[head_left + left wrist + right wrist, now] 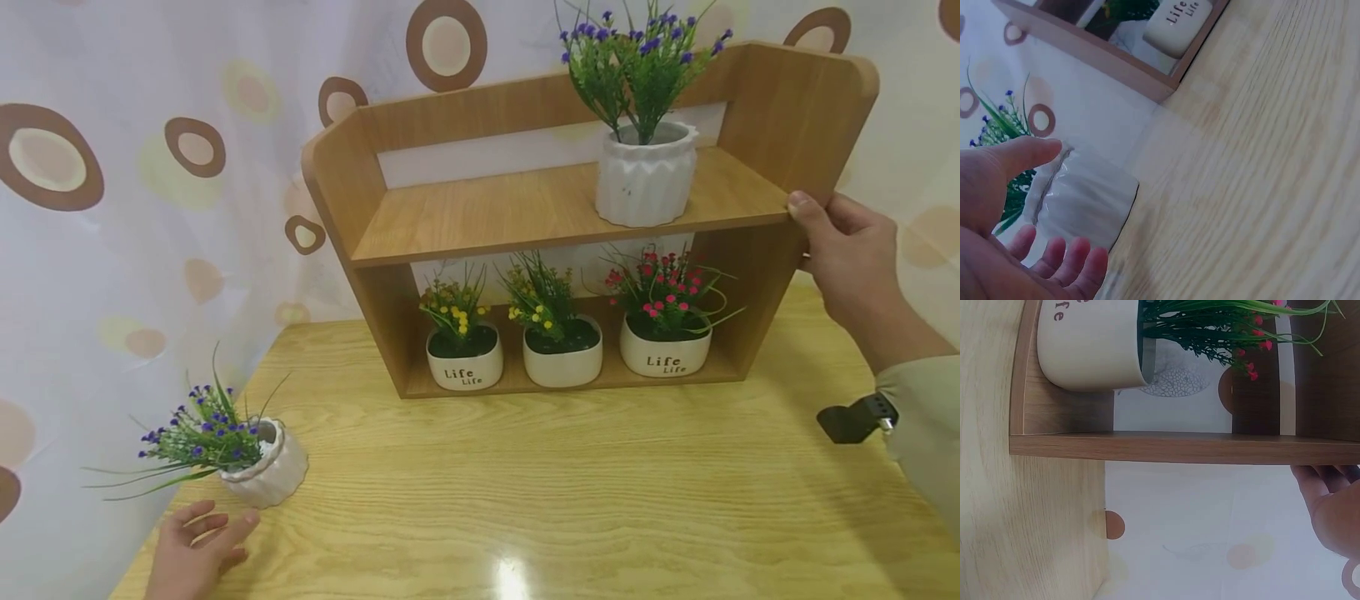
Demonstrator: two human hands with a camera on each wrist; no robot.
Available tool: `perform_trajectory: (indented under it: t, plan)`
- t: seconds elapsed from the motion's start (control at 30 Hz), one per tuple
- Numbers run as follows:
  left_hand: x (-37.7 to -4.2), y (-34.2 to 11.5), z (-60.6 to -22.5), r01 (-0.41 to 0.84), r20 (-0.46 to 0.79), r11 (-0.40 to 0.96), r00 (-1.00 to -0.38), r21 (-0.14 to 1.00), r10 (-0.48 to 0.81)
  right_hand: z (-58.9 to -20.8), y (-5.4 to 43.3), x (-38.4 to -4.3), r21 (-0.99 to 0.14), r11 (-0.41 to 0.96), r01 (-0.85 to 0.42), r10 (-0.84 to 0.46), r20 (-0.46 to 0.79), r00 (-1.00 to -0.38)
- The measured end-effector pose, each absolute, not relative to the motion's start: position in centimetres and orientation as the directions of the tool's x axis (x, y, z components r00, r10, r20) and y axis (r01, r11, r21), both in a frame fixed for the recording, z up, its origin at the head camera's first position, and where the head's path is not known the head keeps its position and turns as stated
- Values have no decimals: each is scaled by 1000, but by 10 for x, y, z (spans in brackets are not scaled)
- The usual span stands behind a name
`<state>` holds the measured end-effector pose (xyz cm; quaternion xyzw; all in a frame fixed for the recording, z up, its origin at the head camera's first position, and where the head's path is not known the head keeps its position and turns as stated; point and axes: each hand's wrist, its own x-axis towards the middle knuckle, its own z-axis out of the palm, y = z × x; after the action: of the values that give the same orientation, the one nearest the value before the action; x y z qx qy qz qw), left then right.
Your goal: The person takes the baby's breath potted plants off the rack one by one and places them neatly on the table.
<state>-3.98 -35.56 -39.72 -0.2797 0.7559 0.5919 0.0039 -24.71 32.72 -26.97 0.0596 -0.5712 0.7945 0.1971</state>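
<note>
A white fluted pot (273,471) of purple flowers stands near the table's left edge. My left hand (197,546) is just in front of it, fingers loosely bent and apart. The left wrist view has this hand (1035,219) beside the same pot (1085,194), thumb near the rim; whether it touches is unclear. At the right, my right hand (855,250) grips the side panel of a two-tier wooden shelf (480,208), thumb at the front edge. In the right wrist view its fingers (1310,481) meet the panel's outer side.
A second white pot (647,179) with purple flowers stands on the upper tier. Below sit two cream pots of yellow flowers (465,367) (562,362) and one pot of red flowers (665,354). A patterned curtain (150,250) hangs behind the wooden table (480,475).
</note>
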Motion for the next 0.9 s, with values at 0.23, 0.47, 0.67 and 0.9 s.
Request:
perform_trajectory:
  t: [0.23,0.47,0.67,0.9]
  plan:
    - [-34,-324,-400,-330,-272,154,-912,931,-308,-270,327,-247,-892,-255,-374,252,312,-916]
    - [-38,-294,-393,-191,-169,112,-969,975,-182,-270,327,-247,-897,-246,-368,250,308,-918]
    - [-44,-274,-389,-98,-93,84,-993,992,-71,-270,327,-248,-897,-247,-366,255,304,-918]
    - [-52,-252,-378,-57,-60,79,-998,995,28,-270,327,-246,-908,-198,-370,258,316,-913]
